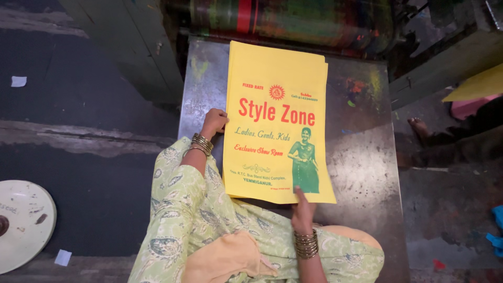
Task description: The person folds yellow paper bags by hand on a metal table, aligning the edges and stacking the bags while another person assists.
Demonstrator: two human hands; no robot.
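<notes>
A stack of flat yellow printed bags [277,126], rectangular, thin and with red and green print on the top face, lies on the scratched grey metal desk [361,152]. Its long axis runs near to far, from the person's lap up toward the ink-smeared printing roller [293,21] at the far edge of the desk, tilted slightly so that the near end swings a little to the right. The print reads upright from the near side, so the top of the bags points far, at the roller, and the bottom edge points near.

The left hand [215,121] rests against the left long edge of the stack, about halfway along it, fingers curled loosely at the edge; whether that grip pinches any sheets or only touches them I cannot tell. The right hand [303,212] sits at the near short edge, toward the right corner, one finger stretched out flat onto the top bag and the others folded under the edge; it presses rather than clamps. So the stack lies to the right of the left hand and on the far side of the right hand, and both touch it.

Both wrists carry metal bangles [306,244]. A round white disc [23,222] lies on the dark floor well to the left.
</notes>
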